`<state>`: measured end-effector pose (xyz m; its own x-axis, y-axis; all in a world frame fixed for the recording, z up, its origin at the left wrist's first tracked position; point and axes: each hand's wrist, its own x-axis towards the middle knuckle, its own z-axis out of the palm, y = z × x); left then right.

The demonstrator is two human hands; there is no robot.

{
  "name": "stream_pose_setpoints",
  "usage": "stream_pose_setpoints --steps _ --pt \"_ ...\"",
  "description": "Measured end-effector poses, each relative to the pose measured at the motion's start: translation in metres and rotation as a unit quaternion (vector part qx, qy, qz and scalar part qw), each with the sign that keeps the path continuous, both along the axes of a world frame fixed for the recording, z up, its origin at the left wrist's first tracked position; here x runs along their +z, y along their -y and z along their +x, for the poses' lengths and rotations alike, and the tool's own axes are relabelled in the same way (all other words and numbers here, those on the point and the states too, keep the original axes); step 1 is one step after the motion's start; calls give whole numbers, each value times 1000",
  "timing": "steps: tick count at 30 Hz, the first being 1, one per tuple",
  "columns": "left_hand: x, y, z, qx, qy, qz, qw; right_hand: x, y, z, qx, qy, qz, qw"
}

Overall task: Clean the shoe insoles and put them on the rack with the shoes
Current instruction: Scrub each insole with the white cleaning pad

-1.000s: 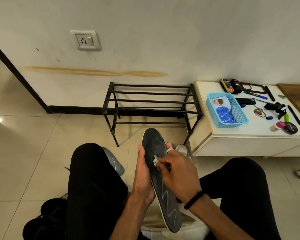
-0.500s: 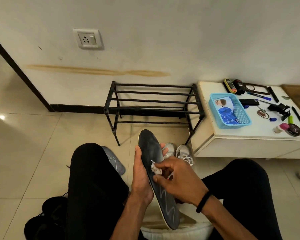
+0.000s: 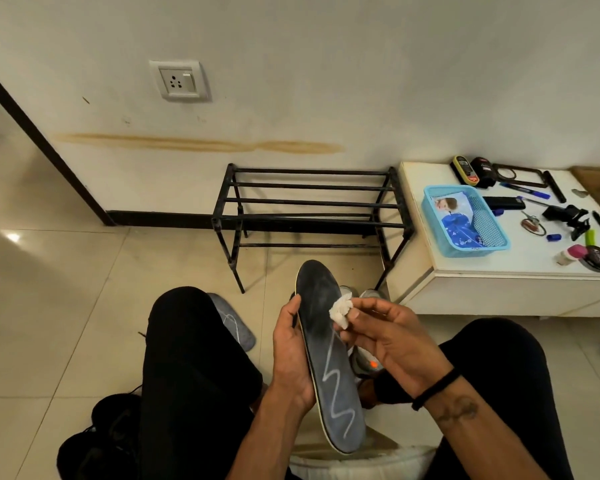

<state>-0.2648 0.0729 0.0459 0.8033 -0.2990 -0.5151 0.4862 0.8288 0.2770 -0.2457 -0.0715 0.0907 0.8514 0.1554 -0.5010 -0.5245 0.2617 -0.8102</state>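
Note:
A dark insole (image 3: 326, 344) with a white zigzag line stands nearly upright between my knees. My left hand (image 3: 290, 355) grips its left edge. My right hand (image 3: 388, 337) pinches a crumpled white wipe (image 3: 341, 309) against the insole's right edge, near the toe end. A second grey insole (image 3: 234, 322) lies on the floor beside my left knee. The black metal shoe rack (image 3: 309, 216) stands bare against the wall ahead. Grey shoes (image 3: 368, 294) sit on the floor behind the held insole, mostly hidden.
A low white cabinet (image 3: 499, 289) to the right carries a blue basket (image 3: 465, 220) and several small items. Black shoes (image 3: 97, 441) lie at the lower left. A white bucket rim (image 3: 361, 462) sits below my hands.
My right hand with the wipe has slid from the insole's middle to its right edge, farther toward the toe. The view has shifted slightly.

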Motion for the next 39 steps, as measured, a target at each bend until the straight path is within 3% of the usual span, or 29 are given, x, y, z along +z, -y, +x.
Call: stream_pose_setpoints --steps 4,9,14,19,25,34,39 --pt "1 2 2 16 0 -12 1000 3 10 4 15 -11 -1 1000" --pt "-7 2 3 21 5 56 998 4 10 5 58 74 -180 979" --pt "-7 4 2 15 -1 80 997 -7 3 1 108 211 -383 893" --pt "-15 2 4 11 -18 69 997 -16 0 -6 197 332 -504 773" --pt "-10 1 5 17 -56 -11 998 -18 -3 -16 227 352 -542 728" --pt "-14 9 2 -12 3 65 998 -23 -12 9 162 337 -612 697" --pt "-15 6 2 -5 45 65 997 -12 -28 0 207 360 -606 678"
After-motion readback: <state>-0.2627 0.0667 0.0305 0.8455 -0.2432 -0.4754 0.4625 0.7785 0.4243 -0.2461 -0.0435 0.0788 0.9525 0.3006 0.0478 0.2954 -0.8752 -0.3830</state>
